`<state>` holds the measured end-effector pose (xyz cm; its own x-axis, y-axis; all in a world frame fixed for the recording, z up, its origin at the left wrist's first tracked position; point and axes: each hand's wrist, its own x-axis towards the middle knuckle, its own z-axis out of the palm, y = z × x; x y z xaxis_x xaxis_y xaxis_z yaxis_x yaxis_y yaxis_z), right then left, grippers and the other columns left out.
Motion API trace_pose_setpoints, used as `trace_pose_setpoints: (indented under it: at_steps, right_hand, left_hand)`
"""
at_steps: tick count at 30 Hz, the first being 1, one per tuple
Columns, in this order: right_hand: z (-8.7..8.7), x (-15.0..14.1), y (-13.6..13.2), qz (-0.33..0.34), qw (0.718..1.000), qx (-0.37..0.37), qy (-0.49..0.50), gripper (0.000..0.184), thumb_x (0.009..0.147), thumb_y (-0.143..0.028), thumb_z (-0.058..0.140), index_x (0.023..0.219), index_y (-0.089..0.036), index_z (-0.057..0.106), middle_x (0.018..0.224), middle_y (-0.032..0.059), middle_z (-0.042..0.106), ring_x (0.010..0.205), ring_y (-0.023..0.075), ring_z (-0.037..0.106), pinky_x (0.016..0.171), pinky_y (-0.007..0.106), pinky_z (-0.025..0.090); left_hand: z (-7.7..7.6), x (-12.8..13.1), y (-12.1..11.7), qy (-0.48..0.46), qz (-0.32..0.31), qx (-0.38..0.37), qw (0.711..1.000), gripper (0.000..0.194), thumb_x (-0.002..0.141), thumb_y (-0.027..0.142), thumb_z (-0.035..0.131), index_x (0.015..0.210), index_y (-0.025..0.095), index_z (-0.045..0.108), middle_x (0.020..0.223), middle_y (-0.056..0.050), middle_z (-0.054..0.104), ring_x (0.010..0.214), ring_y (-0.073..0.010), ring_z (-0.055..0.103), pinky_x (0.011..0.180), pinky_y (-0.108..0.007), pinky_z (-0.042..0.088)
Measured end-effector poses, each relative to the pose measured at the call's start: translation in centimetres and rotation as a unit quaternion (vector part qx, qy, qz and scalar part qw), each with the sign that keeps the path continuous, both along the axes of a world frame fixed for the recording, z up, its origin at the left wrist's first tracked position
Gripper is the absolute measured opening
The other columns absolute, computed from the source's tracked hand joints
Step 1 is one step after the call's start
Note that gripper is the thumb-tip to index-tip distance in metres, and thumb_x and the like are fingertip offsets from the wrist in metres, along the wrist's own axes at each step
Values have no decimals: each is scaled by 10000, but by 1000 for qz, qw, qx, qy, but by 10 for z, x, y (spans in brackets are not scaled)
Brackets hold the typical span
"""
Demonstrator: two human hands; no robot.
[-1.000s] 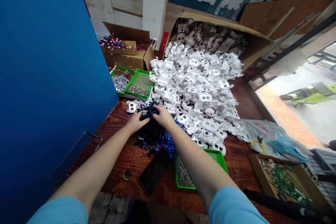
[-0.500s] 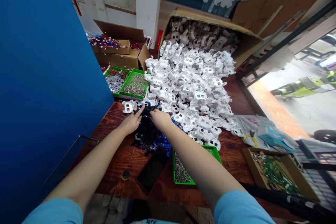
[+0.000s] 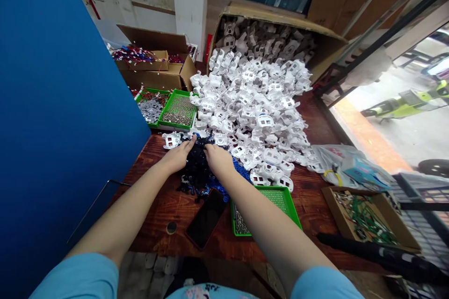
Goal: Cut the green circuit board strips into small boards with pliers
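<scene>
My left hand (image 3: 177, 155) and my right hand (image 3: 217, 158) rest on either side of a heap of small black and blue plastic parts (image 3: 198, 174) on the wooden table (image 3: 164, 205). The left hand's fingers lie stretched out along the heap's left edge. The right hand's fingers curl down into the black parts, and what they grip is hidden. A large pile of white plastic housings (image 3: 254, 112) spills from a tipped cardboard box (image 3: 280, 21) just beyond both hands. One white housing (image 3: 170, 140) lies apart by my left fingertips.
A dark phone (image 3: 206, 218) lies near the table's front edge beside a green tray of small metal pieces (image 3: 270, 208). More green trays (image 3: 171, 112) and wire-filled cartons (image 3: 154, 63) stand at the back left. A blue panel (image 3: 59, 103) walls the left side. A box of green wires (image 3: 365, 217) sits right.
My left hand has opened from a grip to stretched-out fingers, and both hands have settled lower on the dark heap. The camera has tilted slightly downward.
</scene>
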<state>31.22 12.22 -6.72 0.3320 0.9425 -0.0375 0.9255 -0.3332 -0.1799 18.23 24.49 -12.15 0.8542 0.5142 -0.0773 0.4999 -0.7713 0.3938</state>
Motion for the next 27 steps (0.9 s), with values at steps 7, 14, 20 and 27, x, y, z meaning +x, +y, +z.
trace_pose_setpoints:
  at_steps: [7, 14, 20, 27]
  right_hand:
    - [-1, -11, -105, 17, 989, 71, 131, 279, 870, -247, 339, 1013, -180, 569, 896, 71, 611, 862, 166, 559, 781, 273, 423]
    - [-17, -34, -271, -5, 989, 36, 140, 265, 814, -178, 402, 1006, -223, 580, 890, 72, 636, 821, 181, 584, 736, 325, 472]
    - [-27, -59, -437, -376, 910, 139, 103, 194, 787, -322, 452, 944, -259, 548, 884, 63, 625, 797, 203, 608, 723, 327, 502]
    - [-25, -126, -597, -739, 664, 111, -18, 242, 738, -441, 404, 747, -265, 571, 670, 95, 600, 587, 275, 596, 503, 401, 475]
  left_hand:
    - [-20, -8, -15, -115, 43, -98, 988, 607, 819, 214, 306, 1393, 132, 126, 1419, -91, 235, 1290, -177, 235, 1054, -324, 201]
    - [-40, 1, -22, -162, 117, -94, 975, 526, 849, 368, 303, 1320, 136, 336, 1384, -101, 312, 1280, -186, 263, 1057, -351, 212]
    - [-10, 4, -49, -212, 275, -49, 936, 491, 813, 345, 396, 1228, 87, 444, 1215, -173, 484, 1148, -271, 432, 979, -428, 329]
    - [38, 44, -199, -308, -30, -64, 949, 414, 786, 265, 450, 1186, 160, 453, 1195, -98, 484, 1144, -208, 428, 1003, -359, 321]
